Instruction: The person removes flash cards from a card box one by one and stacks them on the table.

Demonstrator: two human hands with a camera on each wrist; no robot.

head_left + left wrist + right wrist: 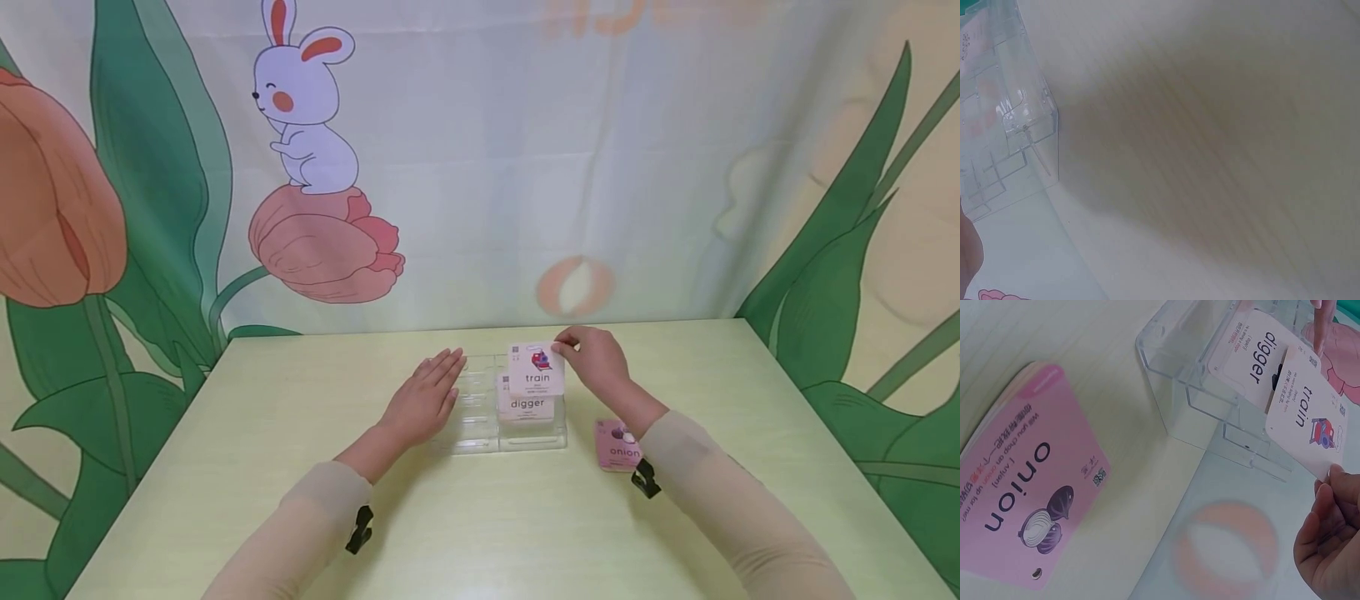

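My right hand (596, 358) pinches the corner of a white train flashcard (536, 369) between thumb and fingers. That card overlaps the top of a digger flashcard (527, 407), which sits in a clear tiered plastic rack (474, 417). In the right wrist view the train card (1310, 412) is tilted, its lower edge over the digger card (1254, 356). My left hand (423, 400) lies along the rack's left side with fingers straight and together. Only a bit of the left hand (969, 253) shows in the left wrist view, beside the rack (1022, 112).
A stack of pink flashcards (1029, 481) with onion on top lies on the table (487, 525) right of the rack, partly under my right forearm in the head view. Behind the table hangs a cloth (465, 167) printed with a rabbit and tulips.
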